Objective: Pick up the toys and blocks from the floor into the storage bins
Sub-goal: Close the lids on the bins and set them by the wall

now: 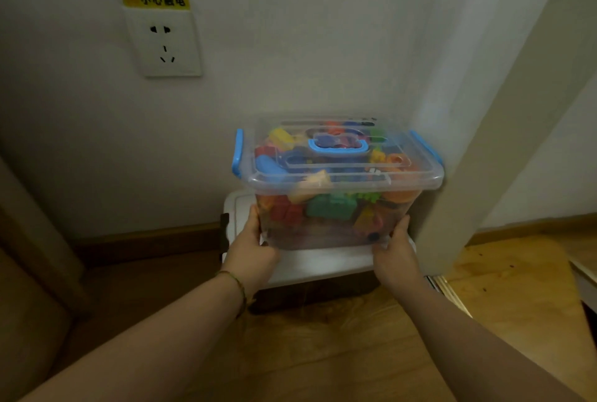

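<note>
A clear plastic storage bin [336,233] with a transparent lid, blue side latches and a blue handle [337,147] is full of colourful blocks [329,207]. It sits on or just above a white lidded box [310,264] by the wall. My left hand [255,254] grips the bin's lower left corner, thumb up its side. My right hand [395,249] grips the lower right corner the same way. The fingers under the bin are hidden.
A white wall with a power socket [166,43] and a yellow warning label stands behind. A white wall corner [458,143] is close to the bin's right side. Wooden floor [323,353] spreads below, with a brown furniture edge [32,256] at the left.
</note>
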